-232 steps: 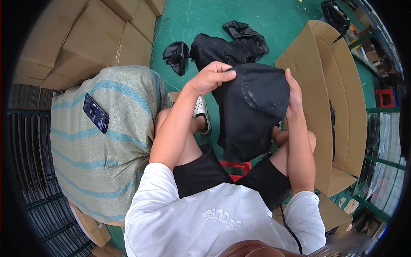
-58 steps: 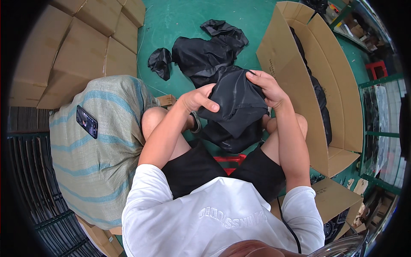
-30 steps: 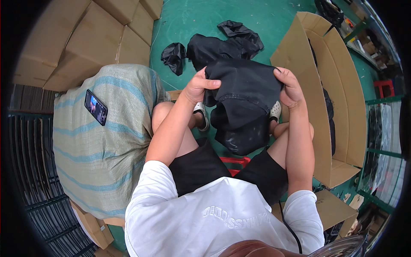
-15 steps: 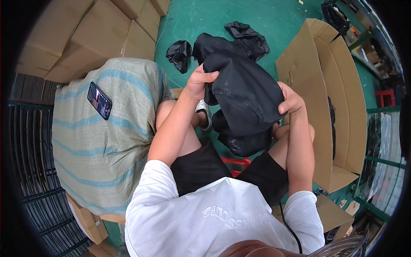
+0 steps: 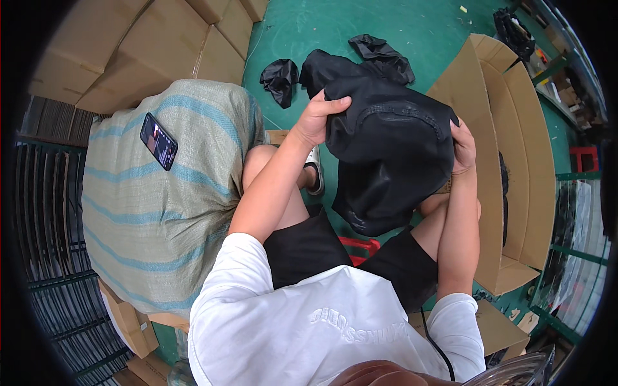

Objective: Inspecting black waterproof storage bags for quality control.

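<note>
Between my hands a large piece of black fabric (image 5: 393,154) with a curved stitched seam is stretched out in front of my knees. My left hand (image 5: 317,119) grips its upper left edge, thumb on top. At the right edge my right hand (image 5: 463,148) holds the same fabric, its fingers partly hidden. What the fabric is made up into I cannot make out. Beyond it, more black cloth lies on the green floor: a small crumpled piece (image 5: 280,82) at left and another piece (image 5: 384,56) farther back.
A wrapped bale (image 5: 161,212) with blue stripes stands at my left, a phone (image 5: 159,141) on top. Stacked cartons (image 5: 161,55) rise behind it. To my right is an open cardboard box (image 5: 524,167) with dark items inside. Part of a red stool (image 5: 359,248) shows between my legs.
Both hands have moved slightly right with the black fabric, and its seam now faces up more. The fabric hangs more spread out toward my lap.
</note>
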`<state>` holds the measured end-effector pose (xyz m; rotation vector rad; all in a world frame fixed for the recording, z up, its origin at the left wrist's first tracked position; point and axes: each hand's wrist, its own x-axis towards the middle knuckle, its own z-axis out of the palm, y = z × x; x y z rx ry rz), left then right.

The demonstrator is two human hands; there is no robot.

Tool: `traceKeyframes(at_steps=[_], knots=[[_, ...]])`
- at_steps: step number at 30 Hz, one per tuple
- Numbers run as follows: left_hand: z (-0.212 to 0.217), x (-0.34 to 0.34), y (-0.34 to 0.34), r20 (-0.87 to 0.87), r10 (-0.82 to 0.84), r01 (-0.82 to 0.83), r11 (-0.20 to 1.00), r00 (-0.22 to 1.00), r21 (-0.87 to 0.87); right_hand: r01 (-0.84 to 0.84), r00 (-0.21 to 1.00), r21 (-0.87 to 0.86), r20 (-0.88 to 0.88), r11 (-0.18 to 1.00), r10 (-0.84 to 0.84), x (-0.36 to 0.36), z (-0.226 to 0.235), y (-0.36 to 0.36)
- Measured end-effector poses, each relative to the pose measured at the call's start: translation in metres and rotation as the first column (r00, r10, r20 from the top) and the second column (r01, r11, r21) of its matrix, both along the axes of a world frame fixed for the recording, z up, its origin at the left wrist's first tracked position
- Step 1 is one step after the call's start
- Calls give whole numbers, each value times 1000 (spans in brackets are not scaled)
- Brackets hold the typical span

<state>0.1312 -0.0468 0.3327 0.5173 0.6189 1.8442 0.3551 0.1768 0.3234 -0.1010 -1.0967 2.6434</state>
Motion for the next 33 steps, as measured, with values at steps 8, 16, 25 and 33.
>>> traceKeyframes(at_steps=[8, 16, 25, 33], knots=[[-5, -4, -1, -10, -38, 37, 998, 999, -58, 58, 998, 31, 39, 998, -59, -2, -4, 4], [-3, -2, 1, -55, -26, 21, 996, 998, -86, 97, 993, 73, 65, 993, -102, -3, 4, 0], [-25, 26, -12, -137, -138, 110, 975, 981, -195, 50, 984, 157, 164, 986, -76, 38, 0, -14], [-32, 69, -47, -308, -279, 195, 941, 910, -277, -125, 969, 213, 236, 969, 74, 94, -6, -35]])
